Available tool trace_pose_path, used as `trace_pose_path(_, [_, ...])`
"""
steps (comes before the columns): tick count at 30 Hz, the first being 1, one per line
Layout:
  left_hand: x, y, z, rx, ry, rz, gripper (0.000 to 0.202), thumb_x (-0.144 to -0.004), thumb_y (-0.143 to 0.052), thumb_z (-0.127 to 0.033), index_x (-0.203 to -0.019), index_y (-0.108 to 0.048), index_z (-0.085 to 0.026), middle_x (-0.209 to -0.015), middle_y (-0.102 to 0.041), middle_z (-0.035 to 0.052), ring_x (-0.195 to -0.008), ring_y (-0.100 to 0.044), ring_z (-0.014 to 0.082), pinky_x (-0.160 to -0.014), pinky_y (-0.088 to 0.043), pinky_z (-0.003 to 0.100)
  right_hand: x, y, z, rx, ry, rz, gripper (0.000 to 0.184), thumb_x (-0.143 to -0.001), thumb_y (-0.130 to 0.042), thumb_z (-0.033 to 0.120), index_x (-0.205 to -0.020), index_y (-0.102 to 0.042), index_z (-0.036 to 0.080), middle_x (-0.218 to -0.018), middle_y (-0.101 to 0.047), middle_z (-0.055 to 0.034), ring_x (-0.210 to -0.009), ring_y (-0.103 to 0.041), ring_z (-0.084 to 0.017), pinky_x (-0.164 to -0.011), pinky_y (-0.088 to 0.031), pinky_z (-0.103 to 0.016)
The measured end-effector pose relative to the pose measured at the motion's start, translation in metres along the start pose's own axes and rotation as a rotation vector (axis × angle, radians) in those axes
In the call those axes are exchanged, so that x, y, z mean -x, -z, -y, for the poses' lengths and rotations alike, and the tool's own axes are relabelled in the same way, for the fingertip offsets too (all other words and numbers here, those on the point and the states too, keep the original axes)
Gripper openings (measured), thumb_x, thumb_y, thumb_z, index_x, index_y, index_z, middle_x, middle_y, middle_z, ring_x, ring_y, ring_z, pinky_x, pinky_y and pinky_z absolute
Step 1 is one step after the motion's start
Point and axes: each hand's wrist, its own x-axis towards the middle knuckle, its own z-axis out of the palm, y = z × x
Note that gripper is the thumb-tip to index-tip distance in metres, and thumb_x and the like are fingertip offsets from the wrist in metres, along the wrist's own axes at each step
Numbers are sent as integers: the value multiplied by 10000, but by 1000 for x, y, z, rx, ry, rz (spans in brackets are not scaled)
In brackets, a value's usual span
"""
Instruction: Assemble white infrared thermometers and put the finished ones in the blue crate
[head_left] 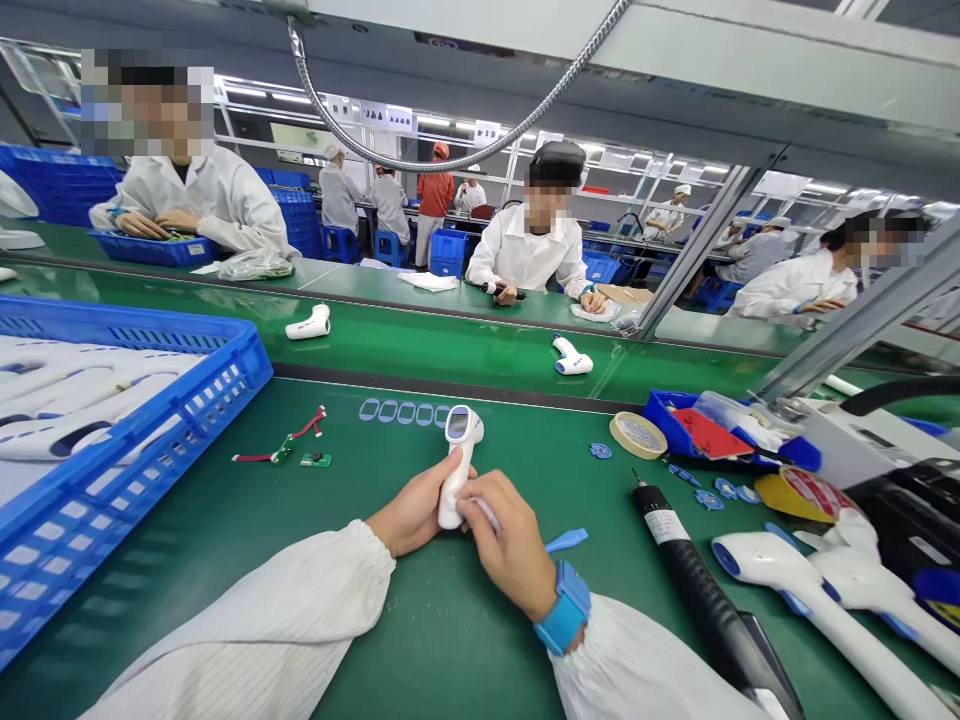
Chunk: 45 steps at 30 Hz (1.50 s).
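My left hand point(415, 505) is closed around the handle of a white infrared thermometer point(452, 488), which stands upright with its small grey screen facing me. My right hand point(510, 540), with a blue band at the wrist, is closed in a pinch against the lower handle. A white plastic piece point(489, 513) shows between its thumb and fingers; whether it is joined to the thermometer I cannot tell. Just beyond the thermometer lies a row of blue-rimmed window pieces point(406, 413). A blue plastic tool point(567, 541) lies beside my right wrist, partly hidden by it.
A blue crate point(247, 350) of white housings stands left, near a circuit board with red wires point(282, 452). At right are an electric screwdriver point(690, 570), a tape roll point(637, 436), a parts bin point(656, 405) and white thermometers point(795, 570). Co-workers sit across the green conveyor point(435, 345).
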Motion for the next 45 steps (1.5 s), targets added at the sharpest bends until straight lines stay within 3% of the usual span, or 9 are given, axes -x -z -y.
trace_pose_path(7, [0,0,1,-7,-28,-3,365,-791,-538,-497,-714,-532,-141,-551,-506,-9,-474,-484,110,-459,-372,224,-2,1,-2,4,-10,-11,152,-876,-414,188,-848,-562,205,-804,-526,-41,-756,-546,-169,-651,-466,-291])
trace_pose_path(12, [0,-1,1,-23,-21,-22,393,-760,-572,-519,-749,-547,-127,-531,-487,-26,-425,-407,70,-413,-300,189,1,3,2,3,25,42,136,-854,-458,169,-796,-575,207,-768,-541,-31,-736,-534,-162,-672,-452,-291])
trace_pose_path(17, [1,-1,3,-40,-50,-10,392,-731,-605,-524,-719,-539,-138,-583,-528,-7,-509,-487,104,-488,-367,216,-1,2,3,0,13,14,146,-871,-429,173,-849,-571,198,-806,-542,-45,-778,-542,-169,-686,-451,-295])
trace_pose_path(22, [0,1,3,-52,-35,-25,422,-712,-608,-550,-746,-543,-134,-533,-494,-32,-440,-415,72,-431,-306,194,1,3,4,-10,35,56,127,-846,-472,167,-800,-585,201,-785,-554,-37,-758,-542,-164,-679,-449,-285])
trace_pose_path(27, [1,-2,2,-68,-47,-6,439,-693,-613,-569,-677,-526,-139,-543,-517,-12,-479,-472,105,-464,-360,222,-2,5,1,-23,10,19,142,-866,-440,185,-832,-577,204,-811,-540,-41,-760,-537,-163,-681,-447,-293])
trace_pose_path(32, [2,-1,2,-59,-37,-27,428,-704,-614,-551,-748,-551,-130,-535,-502,-28,-445,-428,79,-427,-314,196,2,5,1,-44,13,57,109,-838,-489,168,-800,-583,207,-777,-537,-30,-737,-528,-160,-674,-432,-283])
trace_pose_path(38, [1,-1,3,-28,-46,2,380,-724,-618,-507,-703,-533,-137,-562,-525,-5,-485,-477,104,-460,-373,210,-3,3,-3,-84,-36,26,141,-860,-446,191,-832,-584,199,-813,-526,-43,-791,-513,-172,-716,-407,-300])
trace_pose_path(41, [0,0,2,9,-22,-3,356,-781,-562,-482,-760,-544,-127,-569,-509,-10,-468,-457,83,-451,-361,188,4,6,2,-155,-67,108,124,-825,-493,194,-786,-611,195,-776,-542,-35,-767,-508,-167,-707,-387,-290])
trace_pose_path(45, [1,1,-2,61,-1,18,356,-854,-448,-451,-767,-538,-118,-573,-498,2,-469,-462,81,-479,-389,190,9,11,8,-398,-264,232,59,-735,-595,218,-692,-618,185,-731,-567,-12,-678,-487,-139,-643,-362,-266])
